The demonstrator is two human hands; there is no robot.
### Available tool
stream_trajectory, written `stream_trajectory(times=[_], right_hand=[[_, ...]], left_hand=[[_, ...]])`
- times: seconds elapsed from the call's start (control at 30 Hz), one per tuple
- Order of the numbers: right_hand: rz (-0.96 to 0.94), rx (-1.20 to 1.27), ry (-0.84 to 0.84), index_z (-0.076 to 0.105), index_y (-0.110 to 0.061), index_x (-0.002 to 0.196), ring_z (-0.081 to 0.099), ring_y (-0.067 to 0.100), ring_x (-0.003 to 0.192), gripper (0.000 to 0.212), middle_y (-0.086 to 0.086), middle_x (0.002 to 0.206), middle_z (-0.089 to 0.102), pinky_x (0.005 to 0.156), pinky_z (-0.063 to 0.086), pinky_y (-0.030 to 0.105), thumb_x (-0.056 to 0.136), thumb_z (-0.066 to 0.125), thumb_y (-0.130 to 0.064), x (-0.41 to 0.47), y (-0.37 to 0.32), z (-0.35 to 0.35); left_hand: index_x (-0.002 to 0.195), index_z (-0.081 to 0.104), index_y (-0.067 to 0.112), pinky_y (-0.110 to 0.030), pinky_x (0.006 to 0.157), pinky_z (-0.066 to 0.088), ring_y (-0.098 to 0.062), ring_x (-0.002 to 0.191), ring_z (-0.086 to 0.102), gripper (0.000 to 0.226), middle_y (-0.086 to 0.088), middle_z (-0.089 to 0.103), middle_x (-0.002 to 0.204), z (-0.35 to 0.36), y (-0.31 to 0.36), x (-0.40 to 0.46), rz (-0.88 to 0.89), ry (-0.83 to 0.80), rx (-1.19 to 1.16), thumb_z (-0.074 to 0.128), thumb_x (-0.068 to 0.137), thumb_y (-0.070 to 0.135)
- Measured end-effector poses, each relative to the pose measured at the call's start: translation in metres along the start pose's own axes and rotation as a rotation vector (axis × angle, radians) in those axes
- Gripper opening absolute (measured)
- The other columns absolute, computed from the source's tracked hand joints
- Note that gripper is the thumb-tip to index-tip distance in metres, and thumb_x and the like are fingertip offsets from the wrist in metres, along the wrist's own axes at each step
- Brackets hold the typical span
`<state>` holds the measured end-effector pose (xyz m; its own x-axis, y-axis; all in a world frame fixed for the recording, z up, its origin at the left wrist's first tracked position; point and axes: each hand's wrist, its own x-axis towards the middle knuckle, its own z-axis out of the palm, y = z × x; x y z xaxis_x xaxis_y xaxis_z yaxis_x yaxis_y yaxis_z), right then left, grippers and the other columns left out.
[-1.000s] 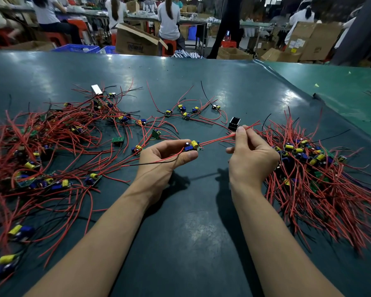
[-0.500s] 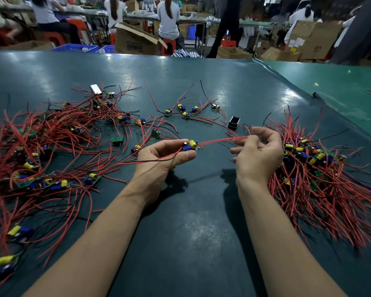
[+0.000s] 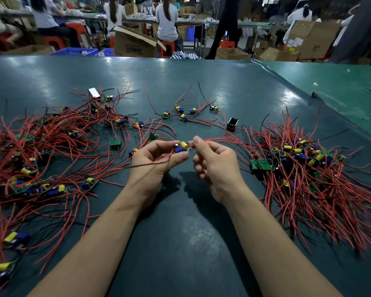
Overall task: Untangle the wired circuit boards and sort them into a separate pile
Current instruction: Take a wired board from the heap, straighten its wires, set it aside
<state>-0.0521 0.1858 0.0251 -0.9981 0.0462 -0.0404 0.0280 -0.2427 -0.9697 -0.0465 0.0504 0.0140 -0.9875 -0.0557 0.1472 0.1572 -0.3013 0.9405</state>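
The left hand (image 3: 158,159) grips 1 circuit board (image 3: 181,147) above the table (image 3: 180,232); the right hand's (image 3: 214,161) fingers (image 3: 196,140) pinch its red wire (image 3: 218,139). Freeing step; next, it probably needs placing on the right pile (image 3: 304,168).

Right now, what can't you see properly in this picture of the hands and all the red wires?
- Head view: the circuit board in the left hand; fingers cover its underside.
- Left pile: cut off by the frame edge.
- Right pile: lower boards buried under wires.
- Right hand pinches a red wire; its far end vanishes into the pile.
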Motion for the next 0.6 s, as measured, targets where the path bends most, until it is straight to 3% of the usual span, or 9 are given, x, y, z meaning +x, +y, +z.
stream_trajectory(times=[0.13, 0.27, 0.37, 0.47, 0.53, 0.6], right_hand=[[-0.017, 0.078, 0.121, 0.068, -0.009, 0.077, 0.041, 0.005, 0.036, 0.019, -0.006, 0.048, 0.054, 0.034, 0.029, 0.015, 0.094, 0.064, -0.016, 0.004, -0.006, -0.008], [-0.147, 0.119, 0.422, 0.066, -0.011, 0.070, 0.040, 0.003, 0.035, 0.025, -0.007, 0.045, 0.055, 0.034, 0.029, 0.015, 0.095, 0.063, -0.015, 0.012, -0.014, -0.026], [-0.207, 0.186, 0.583, 0.065, -0.010, 0.071, 0.040, 0.004, 0.034, 0.025, -0.007, 0.045, 0.055, 0.034, 0.029, 0.016, 0.096, 0.061, -0.015, 0.014, -0.015, -0.035], [-0.235, 0.220, 0.715, 0.059, -0.013, 0.074, 0.041, 0.005, 0.033, 0.024, -0.002, 0.054, 0.055, 0.034, 0.030, 0.017, 0.098, 0.056, -0.016, 0.017, -0.016, -0.041], [-0.248, 0.098, 0.648, 0.058, -0.015, 0.079, 0.044, 0.006, 0.036, 0.018, 0.003, 0.063, 0.057, 0.035, 0.032, 0.017, 0.097, 0.058, -0.015, 0.015, -0.013, -0.036], [-0.281, -0.100, 0.412, 0.063, -0.020, 0.091, 0.050, 0.011, 0.045, 0.007, 0.008, 0.075, 0.061, 0.037, 0.037, 0.019, 0.094, 0.063, -0.013, 0.007, -0.007, -0.020]], left_hand=[[0.089, 0.070, 0.010, -0.012, 0.067, 0.049, -0.003, 0.072, 0.066, 0.033, 0.005, 0.075, 0.079, 0.003, -0.001, 0.000, 0.032, -0.010, 0.065, 0.081, 0.057, 0.010], [0.079, 0.074, 0.018, -0.015, 0.057, 0.042, -0.002, 0.063, 0.062, 0.030, 0.006, 0.074, 0.076, 0.002, 0.003, 0.001, 0.007, 0.029, 0.003, 0.085, 0.051, 0.019], [0.075, 0.076, 0.024, -0.022, 0.060, 0.040, -0.003, 0.064, 0.061, 0.028, 0.007, 0.074, 0.076, 0.001, 0.005, 0.002, 0.020, 0.033, 0.018, 0.089, 0.053, 0.011], [0.079, 0.069, 0.020, -0.024, 0.064, 0.047, -0.004, 0.067, 0.060, 0.023, 0.007, 0.071, 0.076, -0.003, 0.004, 0.003, 0.141, 0.236, 0.110, 0.085, 0.068, 0.010], [0.081, 0.063, 0.023, -0.038, 0.069, 0.050, -0.012, 0.076, 0.060, 0.023, 0.002, 0.068, 0.084, -0.008, 0.003, 0.003, 0.320, 0.418, 0.426, 0.085, 0.073, 0.019], [0.081, 0.059, 0.019, -0.042, 0.077, 0.051, -0.019, 0.092, 0.062, 0.026, -0.002, 0.065, 0.098, -0.010, 0.003, 0.000, 0.540, 0.485, 0.623, 0.083, 0.075, 0.025]])
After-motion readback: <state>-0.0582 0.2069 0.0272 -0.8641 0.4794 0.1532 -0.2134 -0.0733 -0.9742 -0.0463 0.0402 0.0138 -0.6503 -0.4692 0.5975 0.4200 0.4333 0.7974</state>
